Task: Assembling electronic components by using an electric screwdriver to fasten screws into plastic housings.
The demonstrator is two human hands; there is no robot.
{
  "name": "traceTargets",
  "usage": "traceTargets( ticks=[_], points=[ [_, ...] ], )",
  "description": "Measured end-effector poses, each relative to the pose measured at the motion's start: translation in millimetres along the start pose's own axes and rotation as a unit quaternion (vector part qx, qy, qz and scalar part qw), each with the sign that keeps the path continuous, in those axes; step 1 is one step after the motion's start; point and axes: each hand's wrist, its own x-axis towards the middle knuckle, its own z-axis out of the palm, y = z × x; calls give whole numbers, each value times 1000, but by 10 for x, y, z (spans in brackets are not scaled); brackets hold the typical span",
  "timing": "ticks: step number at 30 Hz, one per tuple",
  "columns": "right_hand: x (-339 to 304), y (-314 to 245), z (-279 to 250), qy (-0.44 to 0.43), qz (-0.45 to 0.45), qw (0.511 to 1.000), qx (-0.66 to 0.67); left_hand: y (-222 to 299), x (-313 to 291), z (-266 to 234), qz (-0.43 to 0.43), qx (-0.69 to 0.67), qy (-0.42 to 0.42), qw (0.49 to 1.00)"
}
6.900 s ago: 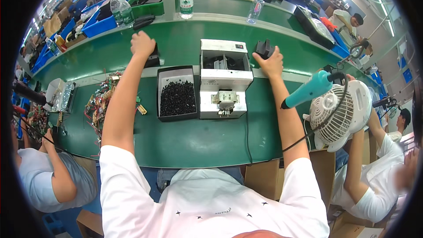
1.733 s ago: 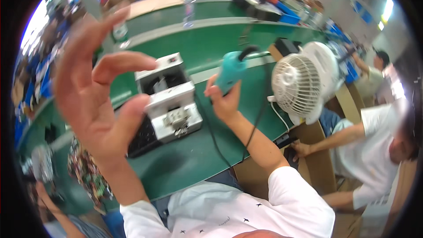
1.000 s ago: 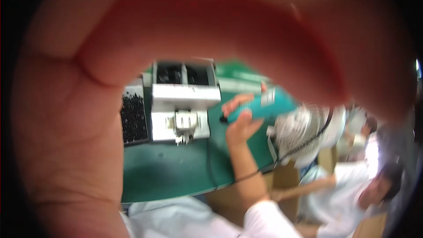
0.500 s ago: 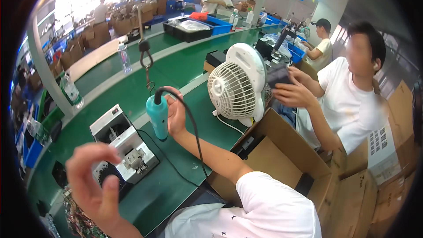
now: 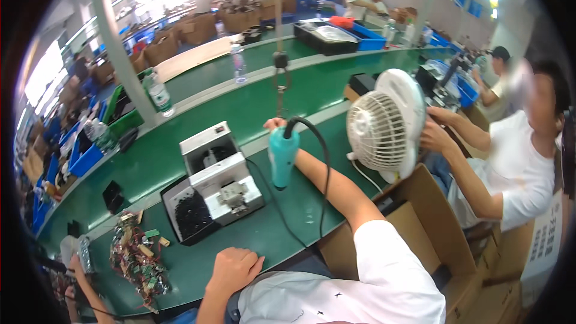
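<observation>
My left hand (image 5: pixel 235 269) is loosely closed near the table's front edge, back upward, with nothing visible in it. My raised right hand (image 5: pixel 274 123) is mostly hidden behind a teal electric screwdriver (image 5: pixel 282 155); a few curled fingertips show by its top. The tool hangs upright, a black cord looping from its top, below a metal hook (image 5: pixel 281 81). Left of it is a white boxy screw feeder (image 5: pixel 223 171) with a metal block on its front. Against the feeder lies a black tray (image 5: pixel 174 228) heaped with small black parts.
A tangle of wired circuit boards (image 5: pixel 141 258) lies at left. A white fan (image 5: pixel 384 126) stands right of the screwdriver, a co-worker's hands (image 5: pixel 437 132) behind it. An open cardboard box (image 5: pixel 420 228) is at my right. Another person's hand (image 5: pixel 77 266) shows lower left.
My left hand has dropped from above the feeder to the table's front edge and closed. The view has swung left. The co-worker's dark object is now hidden behind the fan.
</observation>
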Motion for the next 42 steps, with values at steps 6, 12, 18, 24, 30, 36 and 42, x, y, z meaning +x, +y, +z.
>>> traceTargets(
  ticks=[6, 12, 18, 24, 30, 36, 42],
  points=[
    [-156, 11, 26, -91, -61, 993, -53, -98, -113, 281, -170, 66, 75, 980],
    [-296, -287, -39, -189, 33, 976, 98, -170, -95, 331, -168, 38, 64, 983],
    [-314, -380, 17, -137, -57, 979, -140, -169, -105, 306, -184, 22, 50, 981],
    [-182, 5, 146, -144, -171, 973, 64, -120, -50, 245, -188, 10, 49, 981],
    [-279, -120, 206, -66, -152, 982, -94, -125, -61, 239, -192, 13, 46, 980],
    [-303, -282, 2, -123, -61, 975, -174, -182, -92, 291, -168, 10, 62, 984],
    [-309, -280, 52, -111, -105, 976, -154, -163, -117, 280, -184, 6, 63, 981]
  ],
)
